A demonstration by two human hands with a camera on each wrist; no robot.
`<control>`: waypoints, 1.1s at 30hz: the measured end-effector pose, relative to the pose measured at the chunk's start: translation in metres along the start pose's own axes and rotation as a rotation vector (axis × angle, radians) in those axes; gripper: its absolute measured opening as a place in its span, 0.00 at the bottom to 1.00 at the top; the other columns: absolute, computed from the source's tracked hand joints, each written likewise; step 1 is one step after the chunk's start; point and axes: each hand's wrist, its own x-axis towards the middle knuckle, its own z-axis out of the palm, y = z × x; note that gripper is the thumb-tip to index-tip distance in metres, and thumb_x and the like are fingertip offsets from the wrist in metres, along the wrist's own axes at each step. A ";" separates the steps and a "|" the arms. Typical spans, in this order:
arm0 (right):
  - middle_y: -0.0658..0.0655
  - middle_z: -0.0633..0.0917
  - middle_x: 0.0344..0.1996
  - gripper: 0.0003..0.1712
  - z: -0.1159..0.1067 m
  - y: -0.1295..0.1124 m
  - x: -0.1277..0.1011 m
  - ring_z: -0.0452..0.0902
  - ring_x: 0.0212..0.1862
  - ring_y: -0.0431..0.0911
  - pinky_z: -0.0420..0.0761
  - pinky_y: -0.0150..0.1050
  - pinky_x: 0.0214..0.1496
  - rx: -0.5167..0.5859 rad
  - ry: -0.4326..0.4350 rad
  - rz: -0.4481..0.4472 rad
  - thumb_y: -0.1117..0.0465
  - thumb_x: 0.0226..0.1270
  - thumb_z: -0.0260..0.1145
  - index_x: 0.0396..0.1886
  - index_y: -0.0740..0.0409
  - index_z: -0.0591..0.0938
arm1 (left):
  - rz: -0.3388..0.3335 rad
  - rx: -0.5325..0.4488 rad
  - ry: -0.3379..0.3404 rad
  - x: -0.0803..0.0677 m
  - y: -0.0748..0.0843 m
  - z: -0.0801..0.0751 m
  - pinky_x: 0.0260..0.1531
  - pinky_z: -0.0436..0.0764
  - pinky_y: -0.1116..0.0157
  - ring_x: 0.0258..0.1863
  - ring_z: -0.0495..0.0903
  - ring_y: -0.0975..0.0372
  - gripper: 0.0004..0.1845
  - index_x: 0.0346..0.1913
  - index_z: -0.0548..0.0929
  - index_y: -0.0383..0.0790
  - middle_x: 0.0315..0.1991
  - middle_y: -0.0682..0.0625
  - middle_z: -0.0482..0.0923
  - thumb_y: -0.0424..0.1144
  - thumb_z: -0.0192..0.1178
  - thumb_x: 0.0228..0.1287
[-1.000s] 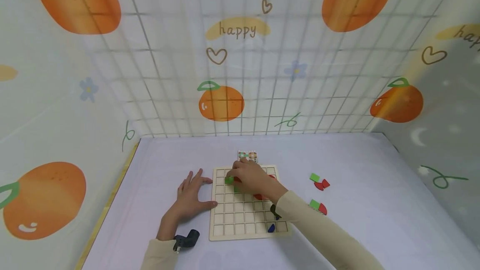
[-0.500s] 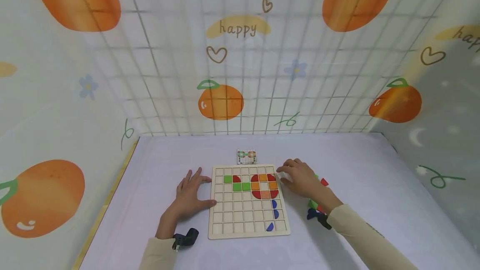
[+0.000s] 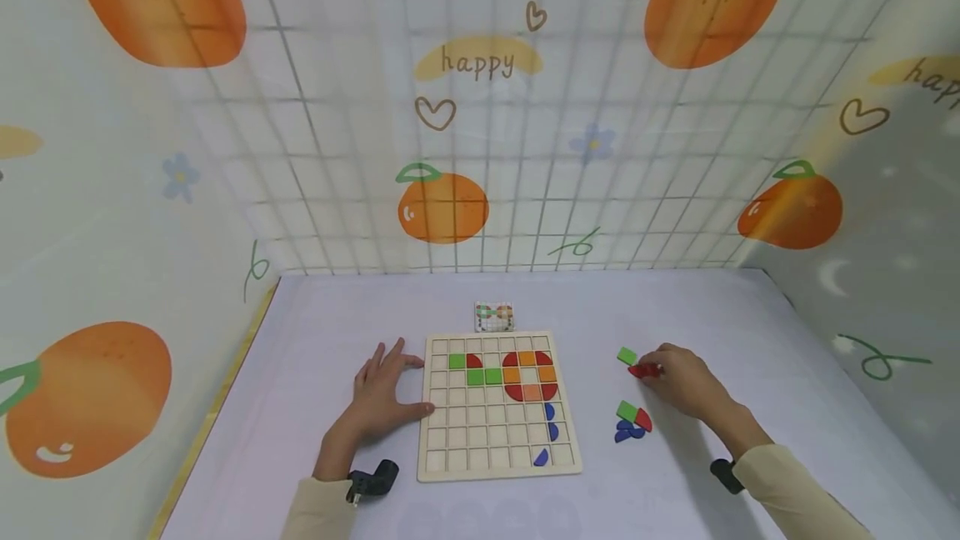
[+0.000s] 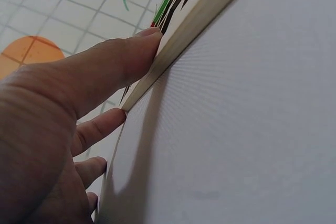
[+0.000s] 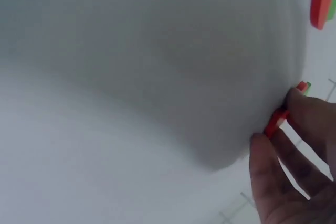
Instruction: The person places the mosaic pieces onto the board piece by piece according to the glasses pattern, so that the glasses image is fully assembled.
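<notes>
Right of the board (image 3: 480, 437), over the table (image 3: 352, 302), right grip (image 3: 681, 379) has thumb and fingers pinched on a red piece (image 5: 272, 127); long axis mostly covered, can't call it. Board lies well left of that pinch, green square (image 3: 627, 356) just beside it. Left grip (image 3: 385, 394) is nearer the board: fingers spread, holding nothing, thumb on its left edge.

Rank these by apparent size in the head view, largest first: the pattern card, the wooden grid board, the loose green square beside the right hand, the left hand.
1. Wooden grid board
2. Left hand
3. Pattern card
4. Loose green square
</notes>
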 end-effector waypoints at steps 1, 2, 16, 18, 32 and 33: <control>0.52 0.82 0.32 0.13 0.001 0.001 0.000 0.77 0.35 0.47 0.83 0.47 0.41 -0.002 0.007 -0.007 0.67 0.55 0.76 0.41 0.61 0.88 | -0.002 0.005 0.001 0.000 0.000 0.000 0.69 0.34 0.43 0.76 0.32 0.45 0.38 0.61 0.74 0.51 0.78 0.42 0.45 0.56 0.75 0.46; 0.52 0.82 0.33 0.12 0.003 0.003 -0.001 0.77 0.36 0.48 0.83 0.48 0.41 -0.007 0.017 -0.011 0.67 0.54 0.76 0.40 0.60 0.88 | -0.003 0.006 0.002 0.000 0.000 0.001 0.70 0.34 0.43 0.76 0.32 0.45 0.38 0.61 0.74 0.51 0.78 0.42 0.45 0.56 0.75 0.46; 0.49 0.80 0.26 0.09 -0.001 -0.007 0.019 0.74 0.30 0.45 0.78 0.38 0.32 0.213 -0.094 0.033 0.69 0.53 0.76 0.34 0.61 0.85 | 0.002 0.008 0.009 0.000 -0.001 0.001 0.70 0.34 0.43 0.76 0.32 0.46 0.38 0.61 0.74 0.51 0.78 0.42 0.45 0.57 0.75 0.46; 0.49 0.81 0.25 0.09 -0.004 -0.009 0.022 0.74 0.30 0.44 0.78 0.38 0.32 0.231 -0.128 0.029 0.70 0.52 0.76 0.33 0.61 0.85 | 0.008 0.005 0.012 0.000 -0.001 0.001 0.69 0.34 0.43 0.76 0.32 0.46 0.38 0.61 0.74 0.51 0.78 0.42 0.45 0.57 0.75 0.46; 0.48 0.85 0.29 0.05 -0.012 -0.098 0.074 0.79 0.30 0.42 0.83 0.37 0.36 0.337 -0.186 -0.147 0.69 0.58 0.73 0.35 0.60 0.87 | 0.007 -0.006 0.003 0.001 -0.002 0.000 0.69 0.34 0.43 0.76 0.32 0.46 0.38 0.61 0.74 0.51 0.78 0.42 0.45 0.57 0.75 0.47; 0.48 0.86 0.28 0.05 -0.009 -0.107 0.078 0.80 0.30 0.41 0.84 0.36 0.36 0.348 -0.183 -0.183 0.69 0.58 0.74 0.33 0.59 0.86 | 0.012 -0.008 0.004 0.002 -0.002 0.000 0.69 0.34 0.42 0.76 0.32 0.45 0.38 0.61 0.74 0.51 0.78 0.42 0.45 0.57 0.75 0.47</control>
